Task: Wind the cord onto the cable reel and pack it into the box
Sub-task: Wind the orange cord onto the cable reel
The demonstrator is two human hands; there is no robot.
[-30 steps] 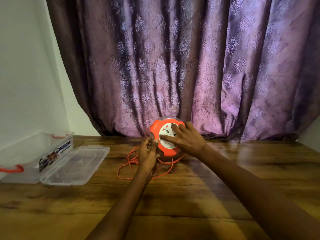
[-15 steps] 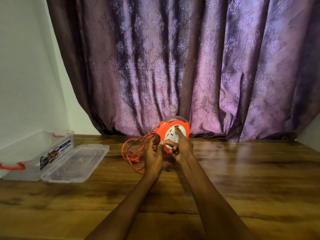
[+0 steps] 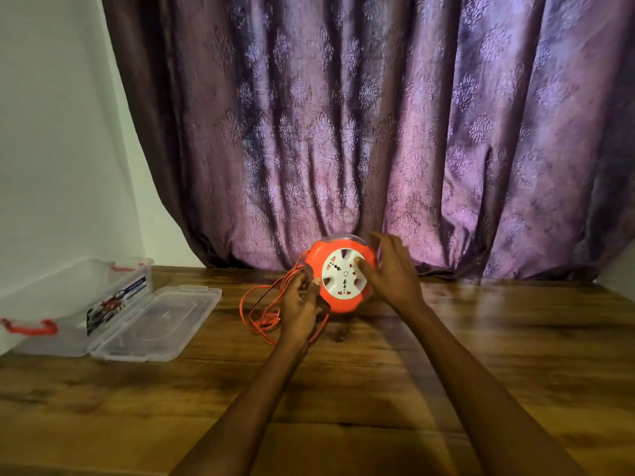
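Head camera looks down two bare forearms that reach across the wooden table [image 3: 481, 355] toward the work. Nearest comes the left hand [image 3: 299, 305], its fingers curled narrow around the lower left edge of the cable reel [image 3: 338, 274], apparently pinching strands of the orange cord [image 3: 256, 312] there as well; exactly how much it grips I cannot tell. My guess is that this hand steadies the reel and feeds the cord in. Just left of and below that grip the loose cord lies in slack loops on the table, so most of the winding looks undone. Right of that grip, the right hand [image 3: 391, 273] is spread wide, its thumb on the white socket face and its fingers reaching round the far rim, probably placed to turn the drum. The reel stands on edge, raised slightly off the wood, with its socket face toward the camera and its spin axis running roughly from the person toward the curtain [image 3: 378, 125]. Well left of both grips sits the clear box [image 3: 86, 280], its hinged lid [image 3: 161, 321] laid flat open, ready to take the reel.
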